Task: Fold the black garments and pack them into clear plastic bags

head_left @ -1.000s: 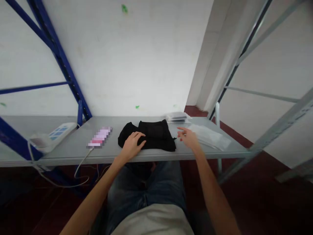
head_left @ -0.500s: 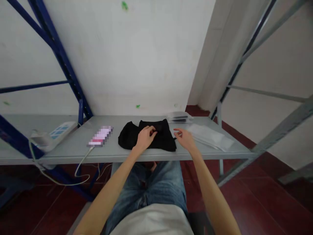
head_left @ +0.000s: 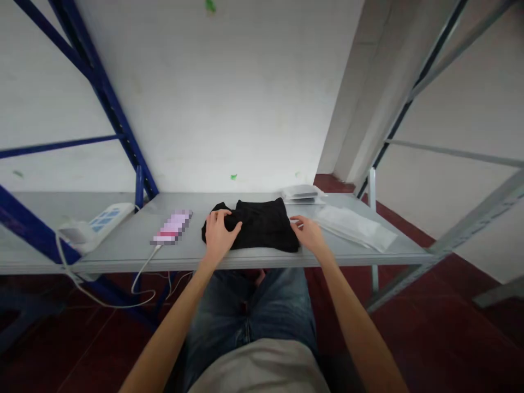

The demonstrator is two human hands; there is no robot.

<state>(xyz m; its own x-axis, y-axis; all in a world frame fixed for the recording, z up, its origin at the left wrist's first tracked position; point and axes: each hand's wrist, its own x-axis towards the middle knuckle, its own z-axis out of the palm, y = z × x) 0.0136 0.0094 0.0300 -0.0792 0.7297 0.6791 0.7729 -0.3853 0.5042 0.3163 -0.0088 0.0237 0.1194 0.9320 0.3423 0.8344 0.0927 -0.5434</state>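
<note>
A black cloth garment [head_left: 264, 224] lies folded on the grey shelf top in front of me, with a bunched part at its left end. My left hand [head_left: 221, 232] rests over that bunched part, its fingers curved and apart from the thumb, with dark cloth showing between them. At the garment's right edge, my right hand [head_left: 309, 232] has thumb and index finger close together on the cloth. What kind of garment it is, I cannot tell.
On the left lie a phone with a blurred screen [head_left: 172, 226], its white cable [head_left: 143, 273] and a white power strip [head_left: 108, 221]. Clear plastic bags [head_left: 354, 226] and a small stack of packets [head_left: 303, 194] lie to the right. Blue metal posts [head_left: 118, 117] frame the left side.
My left hand has moved from the garment's middle to its bunched left end, and its fingers have spread. My right hand has come in to the right edge. The view has shifted slightly.
</note>
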